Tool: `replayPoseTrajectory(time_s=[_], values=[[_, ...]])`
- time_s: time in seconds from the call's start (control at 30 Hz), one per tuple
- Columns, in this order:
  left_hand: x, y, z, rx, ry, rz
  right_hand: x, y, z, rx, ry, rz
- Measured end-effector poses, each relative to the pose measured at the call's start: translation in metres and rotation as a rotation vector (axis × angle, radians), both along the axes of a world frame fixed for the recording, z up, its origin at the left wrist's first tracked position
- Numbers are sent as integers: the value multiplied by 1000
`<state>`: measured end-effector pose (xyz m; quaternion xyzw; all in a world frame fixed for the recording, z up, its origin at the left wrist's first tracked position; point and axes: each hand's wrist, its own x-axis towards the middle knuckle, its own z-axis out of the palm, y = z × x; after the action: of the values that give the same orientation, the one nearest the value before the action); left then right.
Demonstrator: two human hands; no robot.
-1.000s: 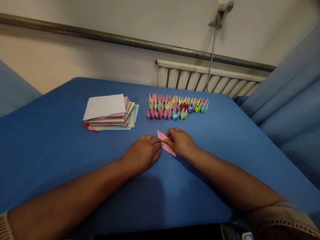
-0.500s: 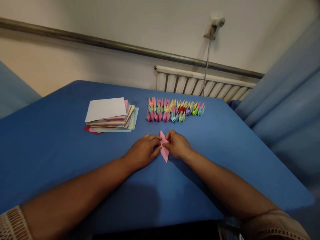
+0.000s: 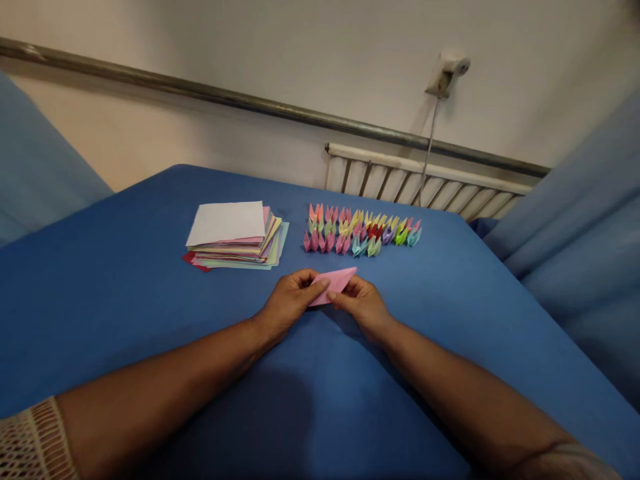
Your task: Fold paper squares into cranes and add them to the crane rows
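Observation:
My left hand [image 3: 290, 301] and my right hand [image 3: 361, 305] both pinch a folded pink paper piece [image 3: 334, 283], lifted a little above the blue table [image 3: 125, 307]. The paper lies roughly sideways, its point toward the right. Just beyond it, rows of several small folded paper figures [image 3: 363, 232] in pink, yellow, green, red and blue stand on the table. A stack of coloured paper sheets [image 3: 235, 237] with a white sheet on top lies to the left of them.
A white radiator [image 3: 425, 180] and a metal rail [image 3: 200, 93] run along the wall behind the table. A wall fitting [image 3: 447, 72] with a cable hangs above the radiator. Blue fabric [image 3: 585, 200] stands at the right, and more at the far left.
The pink paper lay flat on the table under my fingertips, pointing toward me. Both hands have since picked it up and turned it sideways.

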<state>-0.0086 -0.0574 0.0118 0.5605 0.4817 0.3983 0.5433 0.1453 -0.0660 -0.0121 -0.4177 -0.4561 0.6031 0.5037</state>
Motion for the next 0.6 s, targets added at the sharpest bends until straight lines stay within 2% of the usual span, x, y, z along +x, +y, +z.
replayPoseTrajectory(time_s=[0.1,0.23,0.43,0.53,0.6], values=[[-2,0,3,-3,33,-50,4,-1,3,53,-124,40],[-5,2,4,-10,65,-115,11,1,6,36,-135,26],[-11,8,6,-16,92,-40,13,2,7,-24,-159,125],[-13,11,7,-70,-98,17,11,2,5,-52,-101,63],[-12,11,6,-129,-267,0,11,3,4,-78,-3,-16]])
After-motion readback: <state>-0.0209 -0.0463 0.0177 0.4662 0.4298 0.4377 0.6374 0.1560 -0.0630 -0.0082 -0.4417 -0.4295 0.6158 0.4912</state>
